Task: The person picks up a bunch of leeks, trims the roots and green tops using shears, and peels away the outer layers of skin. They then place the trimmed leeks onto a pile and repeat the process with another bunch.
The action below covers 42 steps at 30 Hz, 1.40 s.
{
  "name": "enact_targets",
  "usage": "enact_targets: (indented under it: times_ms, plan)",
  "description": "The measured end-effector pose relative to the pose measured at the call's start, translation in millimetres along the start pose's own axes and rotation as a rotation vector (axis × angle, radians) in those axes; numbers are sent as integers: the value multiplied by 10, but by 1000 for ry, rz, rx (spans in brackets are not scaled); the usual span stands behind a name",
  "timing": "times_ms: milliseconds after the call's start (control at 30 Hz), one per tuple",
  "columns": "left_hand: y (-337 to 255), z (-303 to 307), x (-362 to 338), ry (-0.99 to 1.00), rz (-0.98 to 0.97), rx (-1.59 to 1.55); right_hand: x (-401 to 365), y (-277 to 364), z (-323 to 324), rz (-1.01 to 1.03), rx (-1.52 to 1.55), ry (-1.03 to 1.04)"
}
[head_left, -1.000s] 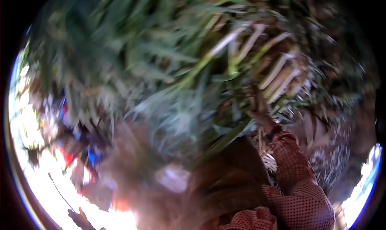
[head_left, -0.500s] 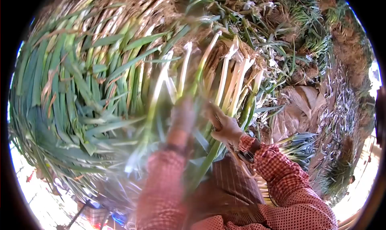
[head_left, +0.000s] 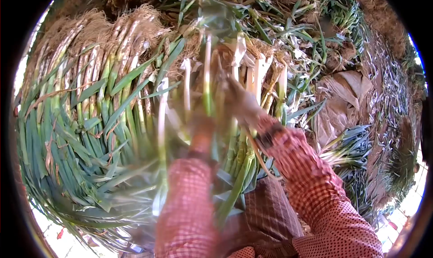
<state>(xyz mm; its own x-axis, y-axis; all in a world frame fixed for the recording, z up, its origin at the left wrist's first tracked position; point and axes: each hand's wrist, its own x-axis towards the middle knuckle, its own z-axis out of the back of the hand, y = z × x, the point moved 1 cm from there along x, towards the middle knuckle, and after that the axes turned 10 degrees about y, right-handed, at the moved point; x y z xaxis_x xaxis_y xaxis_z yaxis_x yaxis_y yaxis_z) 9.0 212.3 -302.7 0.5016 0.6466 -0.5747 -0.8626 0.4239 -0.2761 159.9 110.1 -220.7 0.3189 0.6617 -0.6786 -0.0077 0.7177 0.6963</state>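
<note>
My left hand (head_left: 201, 125), smeared by motion, is closed round a leek (head_left: 208, 73) with its white end pointing away from me. My right hand (head_left: 243, 105) is close by on the right, over the upper part of the peeled stalks; blur hides its fingers. A thin dry strip (head_left: 261, 155) hangs below that wrist. Several pale peeled leeks (head_left: 258, 77) lie side by side under and beyond my right hand. Left of my left hand is another white-stemmed leek (head_left: 162, 118), partly blurred.
A large heap of unpeeled leeks (head_left: 67, 118) with brown roots (head_left: 140, 21) fills the left side. Peelings (head_left: 297, 73) are strewn at the right. Beyond them are a brown sheet (head_left: 345, 95) and a small leek bundle (head_left: 349, 147).
My right hand has moved up and away from me, towards the white ends. The leek at my left hand now points straighter ahead. The whole view has shifted slightly.
</note>
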Motion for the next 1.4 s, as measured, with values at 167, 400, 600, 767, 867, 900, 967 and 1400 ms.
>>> enact_targets:
  times_ms: [167,400,600,767,867,900,967,1400]
  plan:
    - [4,105,-462,51,92,-72,-1514,-456,-418,45,43,313]
    - [174,-79,-596,-92,-44,-201,-1758,-546,-688,61,86,357]
    - [113,21,-700,-191,-142,-273,-1829,-583,-632,202,149,314]
    - [-52,141,-781,35,-11,-564,-1322,-417,-649,87,139,258]
    - [-60,36,-795,-88,-93,-287,-967,-432,-646,119,128,127]
    - [-20,-45,-765,-128,-99,-259,-905,-368,-568,78,121,106]
    - [161,-263,-664,-223,-150,-148,-1013,-341,-515,22,195,119]
    - [40,83,-662,26,-45,-176,-304,-544,-642,156,-5,16]
